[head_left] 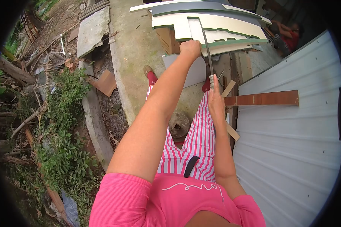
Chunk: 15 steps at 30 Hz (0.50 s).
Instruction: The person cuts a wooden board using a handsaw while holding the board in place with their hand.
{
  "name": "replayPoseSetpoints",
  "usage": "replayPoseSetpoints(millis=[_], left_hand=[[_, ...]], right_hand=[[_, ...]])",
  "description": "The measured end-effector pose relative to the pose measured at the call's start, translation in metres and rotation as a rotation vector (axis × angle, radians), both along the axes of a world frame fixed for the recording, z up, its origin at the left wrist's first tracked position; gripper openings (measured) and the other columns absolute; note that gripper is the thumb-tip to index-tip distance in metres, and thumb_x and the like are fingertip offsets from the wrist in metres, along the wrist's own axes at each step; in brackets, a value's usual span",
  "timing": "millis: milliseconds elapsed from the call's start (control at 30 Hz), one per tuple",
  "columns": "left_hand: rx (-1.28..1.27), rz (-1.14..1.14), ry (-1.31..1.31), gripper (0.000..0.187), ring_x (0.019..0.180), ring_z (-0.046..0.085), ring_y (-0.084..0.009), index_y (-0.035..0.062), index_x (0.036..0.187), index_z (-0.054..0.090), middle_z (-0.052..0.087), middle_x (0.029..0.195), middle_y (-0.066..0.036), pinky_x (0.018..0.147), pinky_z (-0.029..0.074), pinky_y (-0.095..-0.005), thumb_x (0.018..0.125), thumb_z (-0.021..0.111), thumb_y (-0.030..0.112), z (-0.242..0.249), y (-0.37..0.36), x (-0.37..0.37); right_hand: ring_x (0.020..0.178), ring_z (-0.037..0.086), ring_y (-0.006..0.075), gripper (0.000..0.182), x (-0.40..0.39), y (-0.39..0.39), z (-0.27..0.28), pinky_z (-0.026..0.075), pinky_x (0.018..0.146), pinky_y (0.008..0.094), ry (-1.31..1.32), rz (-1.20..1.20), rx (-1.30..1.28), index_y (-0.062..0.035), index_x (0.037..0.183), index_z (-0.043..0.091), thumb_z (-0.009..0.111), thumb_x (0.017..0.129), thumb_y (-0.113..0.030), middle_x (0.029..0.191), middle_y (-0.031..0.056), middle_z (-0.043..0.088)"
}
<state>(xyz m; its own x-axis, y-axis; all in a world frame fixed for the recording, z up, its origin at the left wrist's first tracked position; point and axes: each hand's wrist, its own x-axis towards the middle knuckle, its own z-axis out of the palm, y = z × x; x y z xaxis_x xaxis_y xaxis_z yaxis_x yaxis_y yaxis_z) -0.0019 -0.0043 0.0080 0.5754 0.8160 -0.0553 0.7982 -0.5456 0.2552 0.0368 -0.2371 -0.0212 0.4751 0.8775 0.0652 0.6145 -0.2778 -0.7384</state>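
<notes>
My left hand (191, 48) is closed at the near edge of a white board (182, 27) with green edging, its fingers curled so that the grip is partly hidden. In my right hand (216, 100) is the grey handle of a long narrow knife-like blade (207, 47); the blade points away from me across the boards. Whether its edge is toothed I cannot make out. Under and behind this board lie several more long white boards (212, 20) with green edges, some with stepped cut-outs.
A cardboard box (167, 39) and a pale panel (189, 70) stand below the boards. To the right are a corrugated metal sheet (284, 140) and a brown wooden plank (269, 98). Another person (290, 36) crouches at upper right. A round stone-like block (179, 125) lies between my legs.
</notes>
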Motion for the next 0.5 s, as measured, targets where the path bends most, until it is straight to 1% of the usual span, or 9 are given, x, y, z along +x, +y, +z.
replayPoseSetpoints(millis=[67, 100, 167, 200, 267, 400, 500], left_hand=[[-0.010, 0.007, 0.006, 0.023, 0.089, 0.066, -0.0295, 0.0057, 0.091, 0.068, 0.067, 0.096, -0.015, 0.076, 0.053, -0.0385, 0.072, 0.063, 0.017, 0.000, 0.001, 0.000], [-0.016, 0.011, 0.009, 0.023, 0.090, 0.065, -0.0293, 0.0057, 0.092, 0.068, 0.067, 0.097, -0.015, 0.076, 0.053, -0.0386, 0.072, 0.063, 0.017, 0.000, 0.001, 0.000], [0.000, 0.010, 0.002, 0.023, 0.089, 0.066, -0.0294, 0.0056, 0.092, 0.067, 0.067, 0.096, -0.015, 0.075, 0.053, -0.0388, 0.072, 0.063, 0.017, -0.002, 0.000, 0.000], [0.018, 0.010, -0.005, 0.023, 0.089, 0.066, -0.0295, 0.0054, 0.092, 0.067, 0.067, 0.096, -0.015, 0.075, 0.053, -0.0390, 0.072, 0.063, 0.017, -0.002, 0.000, 0.000], [0.012, -0.009, -0.010, 0.023, 0.088, 0.066, -0.0297, 0.0052, 0.092, 0.067, 0.067, 0.095, -0.016, 0.074, 0.054, -0.0390, 0.072, 0.062, 0.017, -0.003, 0.000, 0.000], [-0.003, -0.026, 0.001, 0.023, 0.087, 0.066, -0.0299, 0.0050, 0.091, 0.067, 0.067, 0.094, -0.016, 0.074, 0.054, -0.0392, 0.072, 0.063, 0.017, -0.002, 0.003, -0.001], [-0.010, 0.000, 0.001, 0.023, 0.089, 0.065, -0.0293, 0.0054, 0.092, 0.066, 0.067, 0.094, -0.015, 0.075, 0.053, -0.0392, 0.072, 0.064, 0.018, -0.001, 0.002, 0.000]], right_hand=[[0.093, 0.058, 0.0462, 0.059, -0.005, -0.024, -0.006, 0.044, 0.077, 0.0520, 0.071, -0.020, -0.082, -0.0271, 0.145, 0.016, 0.040, 0.093, -0.012, 0.118, 0.0251, 0.055], [0.093, 0.058, 0.0462, 0.059, -0.009, -0.033, -0.006, 0.044, 0.077, 0.0520, 0.071, -0.020, -0.084, -0.0271, 0.145, 0.016, 0.040, 0.093, -0.012, 0.118, 0.0251, 0.055], [0.093, 0.057, 0.0463, 0.060, -0.012, -0.046, -0.004, 0.044, 0.077, 0.0521, 0.129, -0.042, -0.192, -0.0279, 0.145, 0.015, 0.039, 0.093, -0.013, 0.120, 0.0242, 0.054], [0.093, 0.057, 0.0463, 0.060, -0.012, -0.048, -0.006, 0.044, 0.077, 0.0521, 0.127, -0.045, -0.191, -0.0279, 0.145, 0.015, 0.039, 0.093, -0.013, 0.120, 0.0242, 0.054], [0.093, 0.057, 0.0464, 0.060, -0.013, -0.048, -0.012, 0.044, 0.077, 0.0520, 0.100, -0.021, -0.069, -0.0289, 0.145, 0.014, 0.038, 0.092, -0.013, 0.120, 0.0245, 0.054], [0.092, 0.057, 0.0464, 0.059, -0.014, -0.046, -0.010, 0.044, 0.077, 0.0520, 0.098, -0.027, -0.072, -0.0290, 0.145, 0.015, 0.038, 0.093, -0.013, 0.120, 0.0247, 0.053], [0.092, 0.057, 0.0465, 0.059, -0.011, -0.041, 0.000, 0.044, 0.077, 0.0518, 0.133, -0.046, -0.148, -0.0288, 0.145, 0.015, 0.038, 0.093, -0.014, 0.120, 0.0246, 0.053]])
